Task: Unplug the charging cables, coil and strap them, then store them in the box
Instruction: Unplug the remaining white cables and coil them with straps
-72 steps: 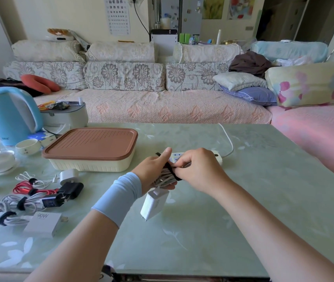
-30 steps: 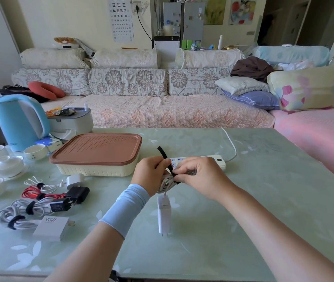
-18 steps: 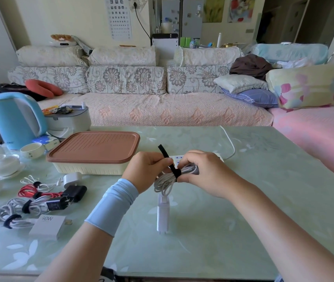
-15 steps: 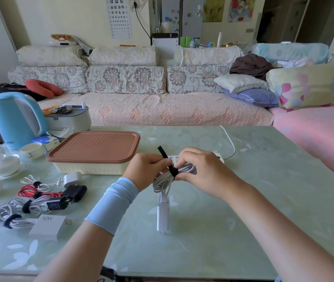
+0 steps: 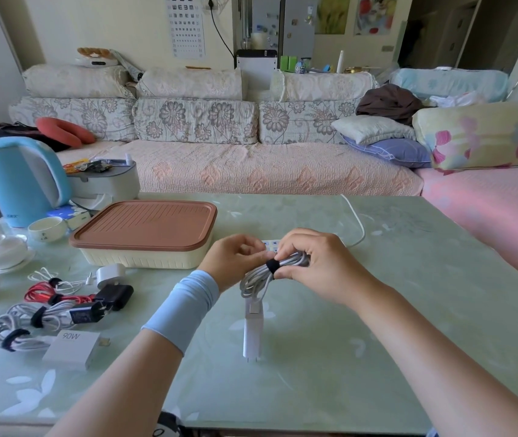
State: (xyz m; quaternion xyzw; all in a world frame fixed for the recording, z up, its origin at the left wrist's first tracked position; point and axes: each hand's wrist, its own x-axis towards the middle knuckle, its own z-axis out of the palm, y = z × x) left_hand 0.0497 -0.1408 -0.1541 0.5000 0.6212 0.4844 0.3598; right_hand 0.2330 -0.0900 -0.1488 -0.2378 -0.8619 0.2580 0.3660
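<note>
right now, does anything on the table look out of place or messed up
Nothing spilled or broken. Only oddity: the charger hangs loose under the strapped cable coil held by the left hand and right hand, prongs down near the table. The box has its lid on.

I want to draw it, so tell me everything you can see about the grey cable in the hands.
The grey charging cable is wound into a small coil, cinched by a black strap. The left hand grips one side and the right hand pinches it beside the strap, holding it above the table. Its white charger brick hangs straight down, prongs close to the tabletop.
</note>
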